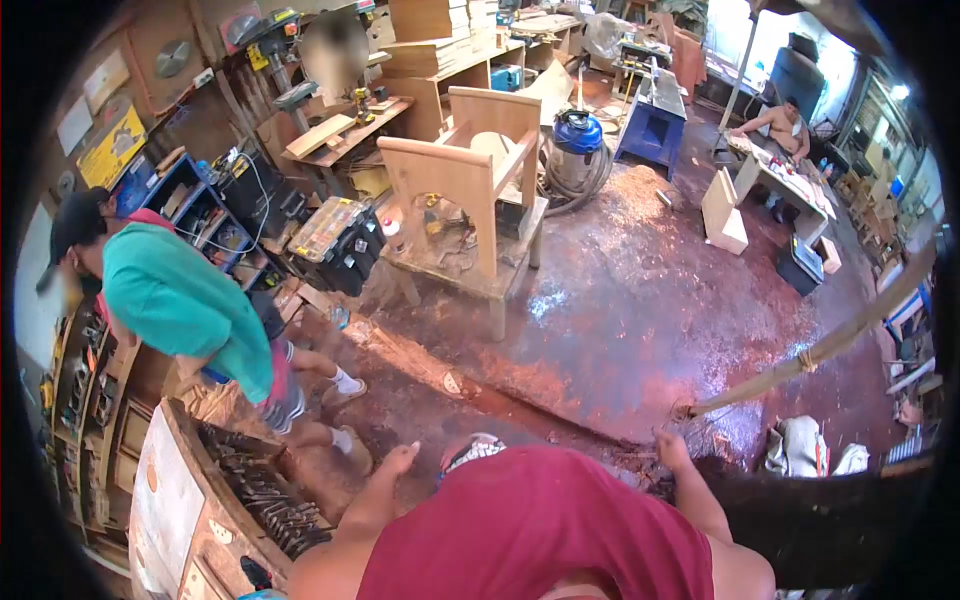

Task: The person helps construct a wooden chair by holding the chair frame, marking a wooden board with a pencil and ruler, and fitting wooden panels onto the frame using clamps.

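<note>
My left hand [402, 459] hangs in front of me on the left, above the dusty floor, with a fingertip sticking out. Nothing shows in it. On the other side, my right hand [670, 449] is held low near the lower end of a slanting wooden pole [800, 365]; I cannot tell whether they touch. Its fingers look loosely extended, and no object shows there either. Both hands are small in view, so finger detail is limited. Between my arms is my maroon shirt [540, 525].
A wooden chair frame [440, 185] stands on a low worktable [465, 270] ahead. A person in a green shirt [190, 295] bends at the left, beside a curved wooden piece [170, 500]. A shop vacuum [577, 140] stands beyond. Another person [785, 128] sits far right.
</note>
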The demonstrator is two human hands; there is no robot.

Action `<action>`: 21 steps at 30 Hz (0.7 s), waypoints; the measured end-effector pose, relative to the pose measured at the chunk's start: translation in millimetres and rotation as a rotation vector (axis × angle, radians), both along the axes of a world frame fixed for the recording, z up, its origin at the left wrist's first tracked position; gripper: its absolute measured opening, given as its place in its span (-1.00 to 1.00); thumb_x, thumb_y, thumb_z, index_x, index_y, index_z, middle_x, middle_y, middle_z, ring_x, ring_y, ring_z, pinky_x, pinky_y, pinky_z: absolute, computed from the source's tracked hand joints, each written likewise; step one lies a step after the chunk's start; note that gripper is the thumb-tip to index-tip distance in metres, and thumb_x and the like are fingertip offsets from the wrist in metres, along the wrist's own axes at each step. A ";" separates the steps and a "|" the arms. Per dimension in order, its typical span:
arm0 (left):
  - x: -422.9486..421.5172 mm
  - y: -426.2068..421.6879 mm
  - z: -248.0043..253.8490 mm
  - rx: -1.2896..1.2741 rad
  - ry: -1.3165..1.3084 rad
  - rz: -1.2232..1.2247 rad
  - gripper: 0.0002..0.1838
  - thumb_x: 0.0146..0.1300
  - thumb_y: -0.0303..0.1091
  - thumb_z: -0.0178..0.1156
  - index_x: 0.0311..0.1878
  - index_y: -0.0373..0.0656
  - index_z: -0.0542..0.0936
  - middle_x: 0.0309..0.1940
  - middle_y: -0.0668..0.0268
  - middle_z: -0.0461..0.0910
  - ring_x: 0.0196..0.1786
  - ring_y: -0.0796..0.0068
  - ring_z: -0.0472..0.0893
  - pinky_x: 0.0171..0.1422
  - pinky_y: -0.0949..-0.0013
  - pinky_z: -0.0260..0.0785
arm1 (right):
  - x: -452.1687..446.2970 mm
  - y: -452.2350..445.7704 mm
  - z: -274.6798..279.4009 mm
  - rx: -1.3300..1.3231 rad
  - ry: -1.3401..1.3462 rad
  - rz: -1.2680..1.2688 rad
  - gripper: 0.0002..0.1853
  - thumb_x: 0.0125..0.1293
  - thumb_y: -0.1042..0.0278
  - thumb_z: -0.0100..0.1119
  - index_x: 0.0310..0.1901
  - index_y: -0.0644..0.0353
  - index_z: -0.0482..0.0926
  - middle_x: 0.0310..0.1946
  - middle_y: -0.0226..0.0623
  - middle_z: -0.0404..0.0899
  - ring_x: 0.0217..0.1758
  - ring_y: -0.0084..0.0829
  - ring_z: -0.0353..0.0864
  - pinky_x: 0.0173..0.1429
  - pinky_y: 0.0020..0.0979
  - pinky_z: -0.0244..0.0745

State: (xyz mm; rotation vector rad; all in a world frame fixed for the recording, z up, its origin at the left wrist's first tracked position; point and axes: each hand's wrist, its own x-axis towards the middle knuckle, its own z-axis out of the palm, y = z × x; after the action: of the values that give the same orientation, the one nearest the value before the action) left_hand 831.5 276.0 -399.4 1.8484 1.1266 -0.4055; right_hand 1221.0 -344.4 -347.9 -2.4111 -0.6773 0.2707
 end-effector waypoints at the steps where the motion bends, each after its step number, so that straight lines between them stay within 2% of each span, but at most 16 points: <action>1: 5.9 1.0 -0.9 -0.022 0.074 -0.028 -0.39 0.26 0.22 -0.11 -0.15 -0.18 0.61 -0.25 0.02 0.61 -0.09 0.10 0.58 0.01 0.18 0.34 | 48.3 17.3 7.9 -0.053 -0.367 0.164 -0.75 0.33 0.37 -0.14 -0.12 0.21 0.55 -0.58 -0.17 0.54 -0.57 -0.33 0.48 -0.45 -0.35 0.37; 2: 14.2 -1.4 0.8 -0.048 0.149 -0.056 -0.38 0.26 0.22 -0.11 -0.15 -0.20 0.61 -0.23 0.01 0.60 -0.07 0.11 0.58 0.04 0.19 0.33 | 97.8 42.1 20.8 -0.102 -0.731 0.333 -0.72 0.34 0.38 -0.11 -0.02 0.19 0.55 -0.63 -0.26 0.51 -0.60 -0.46 0.44 -0.47 -0.40 0.35; 4: 54.3 -13.6 17.3 -0.028 0.105 -0.082 -0.37 0.24 0.23 -0.09 -0.15 -0.21 0.61 -0.22 -0.01 0.59 -0.07 0.12 0.58 0.05 0.20 0.33 | 150.9 104.2 72.6 0.044 -0.105 0.070 -0.66 0.34 0.39 -0.06 0.13 0.08 0.49 -0.68 -0.39 0.44 -0.61 -0.59 0.38 -0.50 -0.44 0.32; 5: 78.4 -17.0 25.5 0.005 0.057 -0.116 -0.36 0.23 0.24 -0.08 -0.16 -0.23 0.60 -0.21 -0.03 0.59 -0.07 0.13 0.57 0.06 0.21 0.33 | 171.6 130.1 97.0 0.038 -0.104 0.093 -0.66 0.34 0.39 -0.06 0.13 0.08 0.49 -0.68 -0.39 0.44 -0.61 -0.59 0.38 -0.50 -0.44 0.32; 7: 135.3 4.6 -32.9 0.009 0.010 -0.122 -0.38 0.22 0.23 -0.06 -0.17 -0.22 0.60 -0.19 -0.03 0.58 -0.05 0.12 0.57 0.07 0.20 0.34 | 211.7 173.8 125.1 0.189 0.113 0.021 -0.63 0.34 0.38 -0.07 0.18 0.05 0.44 -0.69 -0.39 0.44 -0.63 -0.56 0.36 -0.50 -0.43 0.32; 8: 159.1 17.6 -57.4 0.019 -0.035 -0.151 -0.39 0.21 0.23 -0.03 -0.18 -0.22 0.59 -0.17 -0.03 0.58 -0.04 0.12 0.57 0.07 0.19 0.35 | 233.6 185.4 116.8 0.186 0.120 0.035 -0.63 0.34 0.38 -0.07 0.18 0.05 0.44 -0.69 -0.39 0.44 -0.63 -0.56 0.36 -0.50 -0.43 0.32; 10: 254.9 31.8 4.5 0.198 -0.070 0.086 -0.45 0.22 0.18 -0.02 -0.18 -0.19 0.59 -0.14 -0.03 0.57 0.00 0.04 0.54 0.10 0.15 0.34 | 266.2 188.9 92.0 0.108 0.222 -0.052 -0.63 0.33 0.37 -0.06 0.17 0.06 0.44 -0.69 -0.31 0.44 -0.65 -0.51 0.36 -0.50 -0.40 0.32; 12: 325.3 120.5 -95.9 0.553 -0.243 0.004 -0.46 0.27 0.13 -0.06 -0.05 -0.18 0.54 -0.13 -0.10 0.55 0.00 -0.06 0.52 0.10 0.11 0.33 | 291.0 159.1 41.5 -0.271 0.166 -0.064 -0.65 0.26 0.38 -0.04 0.08 0.13 0.51 -0.52 -0.11 0.55 -0.45 -0.18 0.53 -0.32 -0.22 0.42; 13: 373.0 152.4 -43.5 0.517 -0.296 -0.077 -0.46 0.30 0.09 -0.07 0.01 -0.22 0.50 -0.11 -0.10 0.54 0.01 -0.09 0.50 0.11 0.13 0.33 | 293.0 144.1 26.2 -0.063 0.029 0.189 -0.63 0.18 0.39 -0.04 0.02 0.19 0.54 -0.54 -0.08 0.53 -0.47 -0.15 0.52 -0.33 -0.15 0.38; 14: 417.0 185.0 -61.6 0.860 -0.363 0.276 -0.50 0.33 0.00 -0.05 0.00 -0.32 0.47 -0.11 -0.08 0.54 0.01 -0.02 0.50 0.13 0.16 0.30 | 294.3 106.6 -5.9 -0.273 0.076 0.116 -0.62 0.10 0.42 -0.07 -0.03 0.22 0.56 -0.51 -0.07 0.53 -0.48 -0.14 0.51 -0.35 -0.13 0.36; 15: 470.2 188.4 57.0 0.518 -0.604 0.481 -0.52 0.35 -0.08 -0.03 0.03 -0.39 0.43 -0.05 -0.04 0.49 0.07 0.09 0.46 0.19 0.22 0.24 | 301.4 83.1 -27.4 -0.282 -0.130 0.346 -0.66 0.10 0.43 -0.05 -0.10 0.26 0.58 -0.49 -0.03 0.53 -0.45 -0.12 0.51 -0.34 -0.15 0.37; 16: 514.0 215.6 75.6 0.800 -0.847 0.583 -0.52 0.35 -0.11 -0.02 0.09 -0.38 0.39 0.02 0.00 0.44 0.14 0.17 0.40 0.24 0.26 0.18 | 301.4 66.7 -36.2 -0.301 0.059 0.222 -0.66 0.10 0.43 -0.05 -0.10 0.26 0.58 -0.48 -0.03 0.53 -0.44 -0.12 0.51 -0.33 -0.15 0.38; 17: 543.6 254.7 113.1 0.628 -0.876 0.628 -0.49 0.37 -0.10 -0.04 0.15 -0.38 0.35 0.13 0.01 0.38 0.23 0.17 0.34 0.31 0.29 0.12 | 305.6 58.2 -34.3 -0.289 0.265 0.055 -0.67 0.10 0.42 -0.04 -0.10 0.26 0.58 -0.48 -0.03 0.53 -0.43 -0.12 0.51 -0.33 -0.15 0.38; 18: 581.2 258.1 177.5 0.718 -1.018 0.728 -0.44 0.39 -0.04 -0.09 0.21 -0.35 0.31 0.17 0.03 0.35 0.24 0.18 0.32 0.34 0.29 0.07 | 314.6 51.9 -33.2 -0.268 0.391 -0.068 -0.67 0.10 0.42 -0.04 -0.10 0.26 0.58 -0.48 -0.02 0.53 -0.43 -0.12 0.52 -0.32 -0.15 0.38; 20: 629.1 307.8 237.8 0.619 -1.232 0.875 -0.40 0.40 0.01 -0.17 0.29 -0.31 0.23 0.23 0.07 0.30 0.28 0.22 0.28 0.37 0.30 0.02 | 348.0 50.2 -32.0 -0.227 0.505 -0.192 -0.67 0.10 0.41 -0.03 -0.11 0.26 0.58 -0.48 -0.02 0.53 -0.42 -0.12 0.52 -0.32 -0.15 0.39; 21: 640.7 325.8 263.2 0.641 -1.239 0.749 -0.37 0.40 0.04 -0.20 0.31 -0.31 0.19 0.26 0.08 0.27 0.31 0.26 0.25 0.37 0.31 0.01 | 372.9 52.7 -35.2 -0.212 0.521 -0.208 -0.67 0.10 0.41 -0.03 -0.11 0.27 0.58 -0.48 -0.01 0.53 -0.41 -0.12 0.52 -0.31 -0.15 0.39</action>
State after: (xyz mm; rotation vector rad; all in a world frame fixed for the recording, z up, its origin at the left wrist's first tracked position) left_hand 1472.2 601.9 -136.2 1.4951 0.9251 1.4720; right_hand 1593.9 -291.7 -383.0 -2.4269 -0.1663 0.8794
